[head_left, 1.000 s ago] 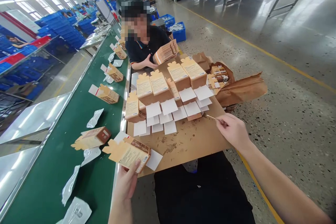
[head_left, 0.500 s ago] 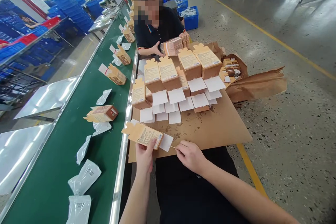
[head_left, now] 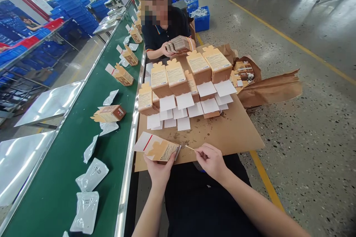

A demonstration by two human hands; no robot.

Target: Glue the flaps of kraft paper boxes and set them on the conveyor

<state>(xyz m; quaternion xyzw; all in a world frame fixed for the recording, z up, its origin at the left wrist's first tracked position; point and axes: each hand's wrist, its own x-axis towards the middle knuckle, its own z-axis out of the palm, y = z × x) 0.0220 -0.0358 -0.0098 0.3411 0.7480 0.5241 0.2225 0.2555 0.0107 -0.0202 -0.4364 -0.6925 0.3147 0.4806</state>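
My left hand point(head_left: 159, 170) grips a tan and brown carton point(head_left: 164, 149) near the table's front edge. A white flap with a red stripe sticks out from its far-left end, and its printed side faces up. Between the fingertips of my right hand point(head_left: 210, 161) is a thin stick point(head_left: 190, 148), its pale tip pointing at the carton's right end but apart from it. Whether that tip is cotton is too small to tell. Beyond my hands, several similar cartons point(head_left: 178, 77) stand stacked, many with white flaps point(head_left: 184, 123) hanging towards me.
On my left runs a green conveyor belt point(head_left: 55, 185) with a metal edge, carrying silver pouches point(head_left: 85, 211) and open cartons point(head_left: 111, 113). Across the brown board point(head_left: 228, 133), a co-worker point(head_left: 167, 31) holds a stack of flat cartons point(head_left: 179, 45). Brown paper point(head_left: 272, 88) juts out at right.
The carton in my left hand has turned, bringing its striped flap into view. My right hand has shifted slightly right with the stick. The co-worker's stack has tilted, and the near pouches have moved forward.
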